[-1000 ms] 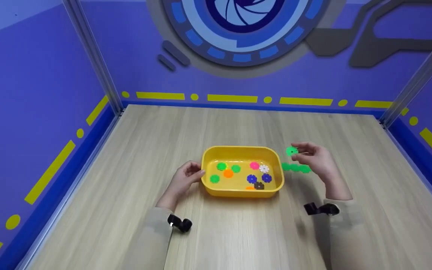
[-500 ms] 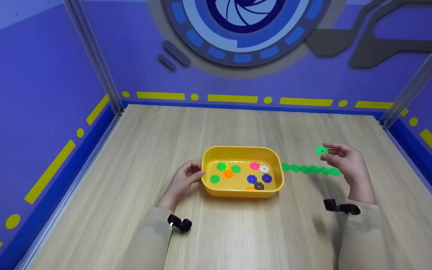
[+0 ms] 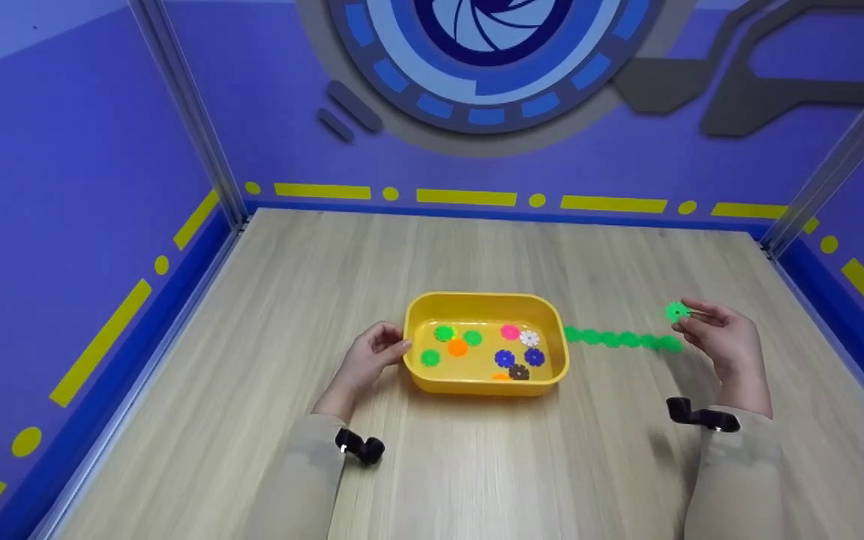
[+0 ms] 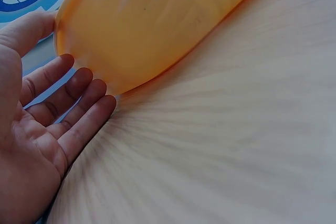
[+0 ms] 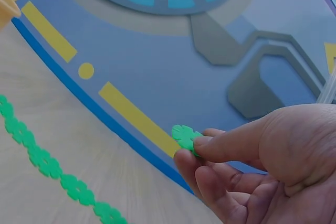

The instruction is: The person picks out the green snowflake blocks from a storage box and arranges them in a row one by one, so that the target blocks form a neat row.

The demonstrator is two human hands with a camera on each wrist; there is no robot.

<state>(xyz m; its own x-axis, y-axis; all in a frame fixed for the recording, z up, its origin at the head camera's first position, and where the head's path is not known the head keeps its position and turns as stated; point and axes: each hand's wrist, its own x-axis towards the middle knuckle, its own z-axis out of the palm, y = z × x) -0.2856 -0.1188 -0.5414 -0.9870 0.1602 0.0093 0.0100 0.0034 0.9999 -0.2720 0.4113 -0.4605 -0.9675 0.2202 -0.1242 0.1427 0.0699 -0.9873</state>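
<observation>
While the right hand (image 3: pixel 728 341) pinches one green snowflake disc (image 3: pixel 676 312) between thumb and forefinger, held above the tabletop at about 3 o'clock from the tray, these items are on record.

Risks, largest first:
- Row of green discs (image 3: pixel 619 340), lying flat and running from the tray's 3 o'clock wall to just short of the held disc. A careless set-down at its far end could knock the last pieces out of line, since they appear to lie loose; whether they interlock cannot be told from the blurred wrist view.
- Held disc: gripped by its edge only, so it could slip from the fingertips and land off the row.
- Yellow tray (image 3: pixel 432 306): the left hand (image 3: pixel 369 358) rests against its 9 o'clock wall, thumb on the rim and fingers relaxed alongside, holding nothing. A push from there could slide the tray into the row.

Surface and room, largest first:
- Purple walls with a blue circular emblem at 12 o'clock and a band of yellow dashes and dots.
- Pale wood-grain tabletop (image 3: pixel 477 255), framed by metal corner posts.
- Loose discs inside the tray: green, orange, pink, white, blue, dark brown.
- Black wrist-worn camera mounts on beige sleeves.
</observation>
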